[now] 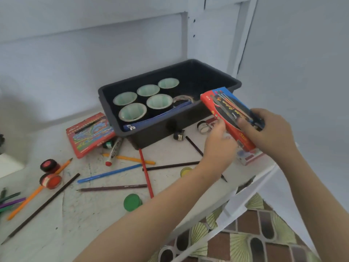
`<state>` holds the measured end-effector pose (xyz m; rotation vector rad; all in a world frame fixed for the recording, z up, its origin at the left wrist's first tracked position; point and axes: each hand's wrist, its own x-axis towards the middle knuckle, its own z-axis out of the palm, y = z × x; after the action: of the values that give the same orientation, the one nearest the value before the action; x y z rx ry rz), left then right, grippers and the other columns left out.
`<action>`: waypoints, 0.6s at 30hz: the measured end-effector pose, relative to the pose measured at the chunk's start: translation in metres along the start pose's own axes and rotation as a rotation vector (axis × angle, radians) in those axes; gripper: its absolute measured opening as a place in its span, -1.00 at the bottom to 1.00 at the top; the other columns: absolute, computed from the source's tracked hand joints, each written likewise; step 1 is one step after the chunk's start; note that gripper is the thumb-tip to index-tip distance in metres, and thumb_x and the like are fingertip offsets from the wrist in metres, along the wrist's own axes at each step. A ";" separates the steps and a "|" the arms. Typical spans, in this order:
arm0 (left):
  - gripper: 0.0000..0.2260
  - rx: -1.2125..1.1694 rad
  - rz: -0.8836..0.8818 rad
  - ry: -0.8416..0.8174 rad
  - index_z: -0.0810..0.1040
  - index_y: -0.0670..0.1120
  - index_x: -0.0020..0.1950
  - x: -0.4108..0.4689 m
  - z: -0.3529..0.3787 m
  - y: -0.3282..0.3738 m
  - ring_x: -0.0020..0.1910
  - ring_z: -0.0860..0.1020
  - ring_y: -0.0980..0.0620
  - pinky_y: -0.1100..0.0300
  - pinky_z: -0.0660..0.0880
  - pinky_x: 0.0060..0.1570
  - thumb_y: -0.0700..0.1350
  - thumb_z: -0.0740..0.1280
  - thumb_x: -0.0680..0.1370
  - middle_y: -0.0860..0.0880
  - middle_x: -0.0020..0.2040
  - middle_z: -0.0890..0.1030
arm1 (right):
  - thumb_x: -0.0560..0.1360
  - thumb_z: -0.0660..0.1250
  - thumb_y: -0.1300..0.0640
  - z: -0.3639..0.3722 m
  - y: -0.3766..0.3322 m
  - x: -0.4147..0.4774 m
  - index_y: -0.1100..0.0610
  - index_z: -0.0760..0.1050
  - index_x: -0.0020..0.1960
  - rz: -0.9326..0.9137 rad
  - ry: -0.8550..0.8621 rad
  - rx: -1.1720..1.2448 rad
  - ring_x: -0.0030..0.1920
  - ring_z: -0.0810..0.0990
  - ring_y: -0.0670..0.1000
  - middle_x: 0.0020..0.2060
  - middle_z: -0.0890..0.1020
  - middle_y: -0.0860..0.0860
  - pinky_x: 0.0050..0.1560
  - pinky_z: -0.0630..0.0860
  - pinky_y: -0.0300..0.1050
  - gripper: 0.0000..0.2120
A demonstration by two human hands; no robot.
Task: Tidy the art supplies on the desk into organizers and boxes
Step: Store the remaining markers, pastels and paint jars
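Box [229, 118], red, blue, pen-printed, tilted

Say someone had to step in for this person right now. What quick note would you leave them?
Hands: the left hand and right hand both grip the pen box, held up beside the black bin at its near right corner.
Done: five cups, a blue pouch and a tape roll sit in the bin.
Left: put the pen box away, then clear the desk of the loose pencils, paint pots, marker, red pencil case and second tape roll.
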<state>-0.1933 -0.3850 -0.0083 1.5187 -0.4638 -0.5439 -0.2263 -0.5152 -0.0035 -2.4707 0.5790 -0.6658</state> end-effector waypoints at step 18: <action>-0.34 0.586 -0.157 -0.067 0.03 -0.18 0.53 0.034 0.039 -0.043 0.52 -0.24 -0.04 0.00 -0.28 0.43 -0.20 0.25 0.49 -0.11 0.56 -0.06 | 0.32 0.11 -0.26 0.031 0.057 0.006 0.06 0.52 0.13 0.023 -0.050 -0.288 -0.02 0.52 0.18 -0.05 0.63 0.04 -0.08 0.30 -0.03 -0.44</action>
<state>-0.1910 -0.4357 -0.0531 2.1152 -0.5909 -0.6139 -0.2194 -0.5522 -0.0570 -2.7323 0.7269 -0.5421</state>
